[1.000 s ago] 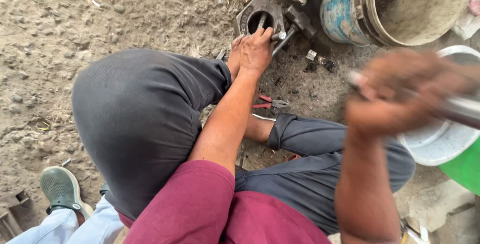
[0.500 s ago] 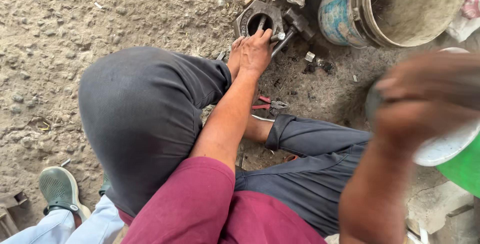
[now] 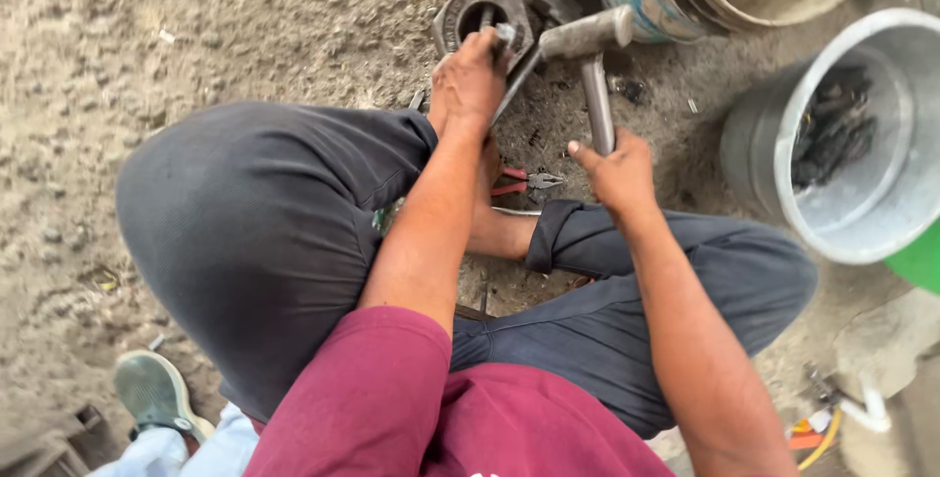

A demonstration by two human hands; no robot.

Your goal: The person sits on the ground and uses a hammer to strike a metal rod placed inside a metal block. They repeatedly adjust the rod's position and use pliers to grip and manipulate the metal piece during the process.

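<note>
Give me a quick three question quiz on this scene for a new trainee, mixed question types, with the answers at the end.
1. True or false: the right hand holds a hammer by its handle.
2. Multiple choice: the left hand holds a thin metal rod against which thing? A) the grey bucket B) the metal block with a round hole C) the red-handled pliers
3. Fill in: the pliers lie on the ground between the person's ____.

Key
1. True
2. B
3. Legs
</note>
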